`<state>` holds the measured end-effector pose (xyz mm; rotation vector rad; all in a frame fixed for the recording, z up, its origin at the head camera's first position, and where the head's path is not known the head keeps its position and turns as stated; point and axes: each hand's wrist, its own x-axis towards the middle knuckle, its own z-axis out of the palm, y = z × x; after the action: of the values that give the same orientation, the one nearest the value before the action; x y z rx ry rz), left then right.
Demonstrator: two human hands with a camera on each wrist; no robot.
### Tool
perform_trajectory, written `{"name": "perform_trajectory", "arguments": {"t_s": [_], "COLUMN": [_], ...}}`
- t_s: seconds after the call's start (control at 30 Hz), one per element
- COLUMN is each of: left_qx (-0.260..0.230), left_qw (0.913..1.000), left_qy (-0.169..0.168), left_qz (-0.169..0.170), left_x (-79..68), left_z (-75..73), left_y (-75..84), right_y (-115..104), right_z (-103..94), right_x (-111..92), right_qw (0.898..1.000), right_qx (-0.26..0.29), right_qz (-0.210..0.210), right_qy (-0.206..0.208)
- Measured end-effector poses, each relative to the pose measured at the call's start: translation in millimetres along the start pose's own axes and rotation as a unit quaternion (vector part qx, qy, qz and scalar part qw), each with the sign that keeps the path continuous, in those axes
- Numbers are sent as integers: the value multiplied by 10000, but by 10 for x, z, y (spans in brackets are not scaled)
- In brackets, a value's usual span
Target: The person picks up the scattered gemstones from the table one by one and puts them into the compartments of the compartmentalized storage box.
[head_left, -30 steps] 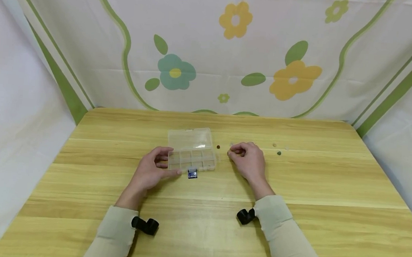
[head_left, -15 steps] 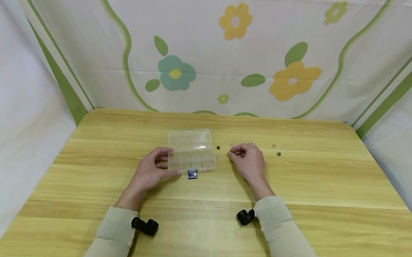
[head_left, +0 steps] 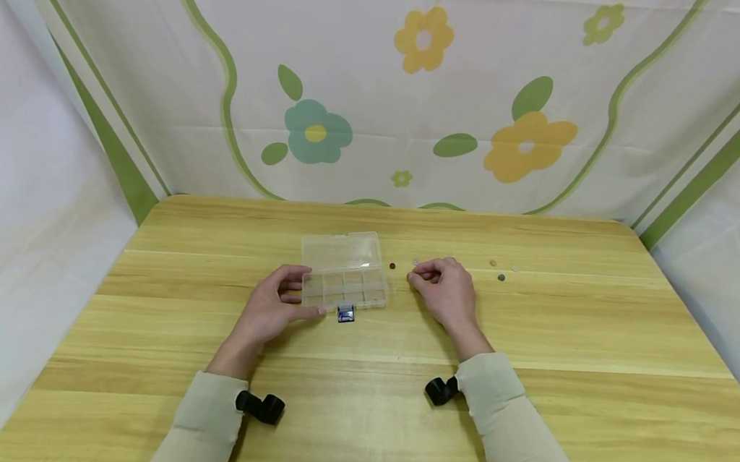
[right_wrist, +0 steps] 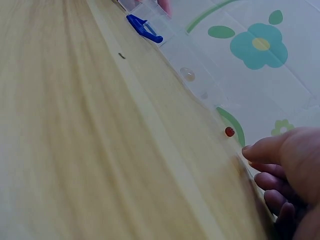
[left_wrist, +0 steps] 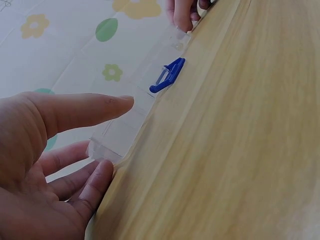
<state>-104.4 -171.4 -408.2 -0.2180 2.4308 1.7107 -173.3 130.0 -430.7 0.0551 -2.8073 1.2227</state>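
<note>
A clear compartment box [head_left: 344, 287] lies with its lid raised, its blue latch [head_left: 346, 313] at the front. My left hand [head_left: 276, 303] grips the box's left end, thumb along the front edge and fingers around the end. In the right wrist view a clear round bead [right_wrist: 187, 74] shows in the box. Just right of the box sits a small dark red bead [head_left: 392, 266]. Beyond it, my right hand [head_left: 446, 291] has thumb and index finger together low over the table, a speck of orange-yellow showing between the tips, mostly hidden by the fingers.
Behind the right fingertips is a small pale bead [head_left: 416, 261]. Farther right lie a tan bead [head_left: 493, 263], a whitish one [head_left: 515, 268] and a dark green one [head_left: 501, 277]. A flower-printed cloth [head_left: 361, 172] hangs along the table's back edge.
Both hands and the box stay almost where they were; the right fingertips have shifted very slightly to the left.
</note>
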Motion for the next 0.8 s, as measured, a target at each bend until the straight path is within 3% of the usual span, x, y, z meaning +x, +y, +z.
{"name": "perform_trajectory", "arguments": {"t_s": [0.33,0.8], "left_qx": [181,-9], "left_qw": [9998,10000], "left_qy": [-6,-21], "left_qz": [52,41], "left_x": [19,22], "left_z": [-6,-1], "left_y": [-14,-15], "right_y": [-21,-108], "right_z": [4,90], "right_x": [-2,-5], "right_qw": [9994,9929], "right_qx": [353,1187], "right_qz": [7,-48], "right_qy": [45,-86]}}
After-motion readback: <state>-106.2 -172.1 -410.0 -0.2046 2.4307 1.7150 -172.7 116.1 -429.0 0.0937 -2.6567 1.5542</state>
